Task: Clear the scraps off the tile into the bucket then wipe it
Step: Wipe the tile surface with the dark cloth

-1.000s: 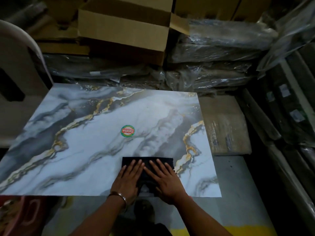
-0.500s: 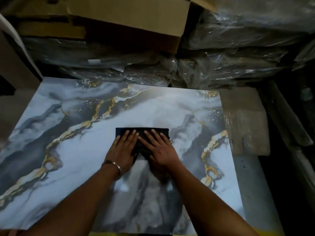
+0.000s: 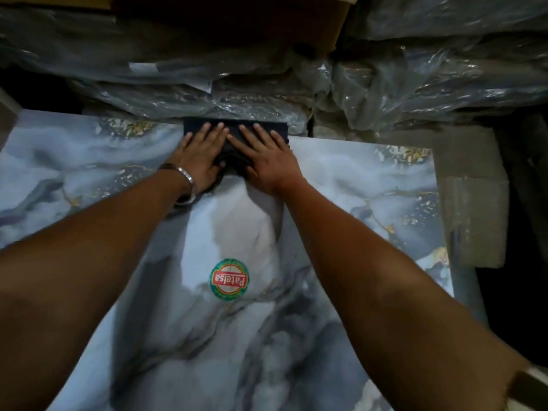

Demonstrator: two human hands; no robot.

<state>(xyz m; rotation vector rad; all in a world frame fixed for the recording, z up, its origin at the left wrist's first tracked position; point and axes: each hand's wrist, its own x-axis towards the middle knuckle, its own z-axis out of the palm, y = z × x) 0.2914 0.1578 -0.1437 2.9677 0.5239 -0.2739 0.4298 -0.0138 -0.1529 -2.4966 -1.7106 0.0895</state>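
Marble-patterned glossy tile [image 3: 341,179], grey and white with gold veins, lies flat and fills most of the view, its far edge running beside a stack of plastic-wrapped bundles [image 3: 207,81]. A folded dark cloth [image 3: 278,129] sits at the middle of that far edge, its far side reaching the edge of the tile. Both hands lie flat on the cloth, palms down, fingers spread and pointing away: the left hand [image 3: 198,155] covers its left part and the right hand [image 3: 264,157] its right part, with the index fingers nearly touching. Neither grip is closed around anything; the hands press down with open palms. A metal bangle [image 3: 185,180] rings the left wrist. Nearer the viewer, between the two forearms, a round green, red and white sticker [image 3: 229,279] is stuck to the tile, its lettering upside down from this side. Brown cardboard [image 3: 228,4] shows above the bundles at the far side. To the right of the tile lies a pale wrapped slab [image 3: 471,197]. No scraps can be made out on the tile.
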